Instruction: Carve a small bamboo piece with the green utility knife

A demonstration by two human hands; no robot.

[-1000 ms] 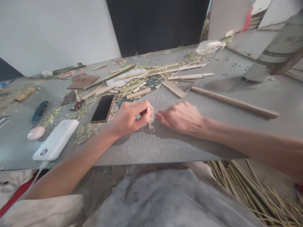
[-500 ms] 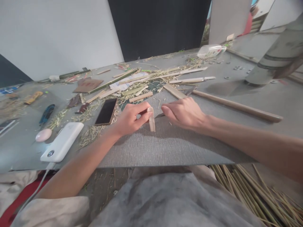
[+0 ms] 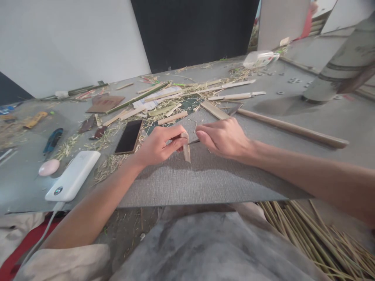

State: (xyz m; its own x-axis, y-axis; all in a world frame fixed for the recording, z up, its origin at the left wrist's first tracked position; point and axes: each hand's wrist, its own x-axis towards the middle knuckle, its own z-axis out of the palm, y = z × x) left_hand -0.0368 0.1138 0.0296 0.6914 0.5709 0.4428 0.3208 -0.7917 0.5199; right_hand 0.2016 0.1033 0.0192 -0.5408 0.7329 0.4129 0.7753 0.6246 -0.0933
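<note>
Between the thumb and fingers of my left hand (image 3: 156, 145) is a short pale bamboo strip (image 3: 186, 153), its lower end pointing down toward the table. My right hand (image 3: 224, 137) is closed around a knife; its thin dark blade (image 3: 193, 142) sticks out to the left and reaches the strip's edge. The fist hides the knife's grip. Just beyond the right hand lie a flat bamboo slat (image 3: 214, 110) and a long wooden rod (image 3: 293, 127). A dark-screened phone (image 3: 129, 136) rests left of my left hand.
Bamboo strips and shavings (image 3: 164, 107) litter the table's middle. A white power bank (image 3: 73, 175) with a cable and a pink rounded object (image 3: 49, 168) lie at left. A clear plastic bottle (image 3: 259, 59) and a large cylinder (image 3: 336, 74) are at right. Bamboo strips (image 3: 299, 230) are below the table edge.
The knife blade has come left, up to the bamboo strip, as my right hand moved slightly closer to my left. The whole view has shifted a little.
</note>
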